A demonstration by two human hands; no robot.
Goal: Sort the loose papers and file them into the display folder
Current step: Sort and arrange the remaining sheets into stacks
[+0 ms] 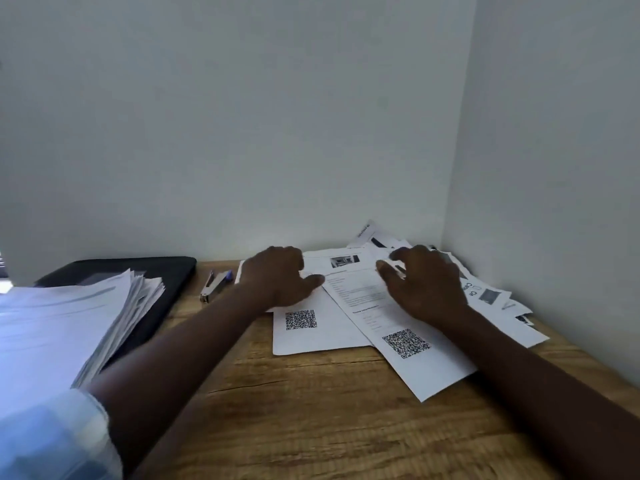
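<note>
Blue sleeve [59, 441] nearest, bottom left. Paper stack [69, 323] sits on the black folder [145, 271], probably the display folder. Stapler [213, 285] next.

Left hand [277, 278] palm-down on loose papers [311, 337], fingers bent, grip unclear. Right hand [426, 285] spread and relaxed on the angled sheet [426, 368], whose long axis runs far-left to near-right.

Folder lies left of both hands; left hand is nearer.

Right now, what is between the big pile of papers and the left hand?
A stapler lies there on the wooden desk, as the head view shows.
</note>
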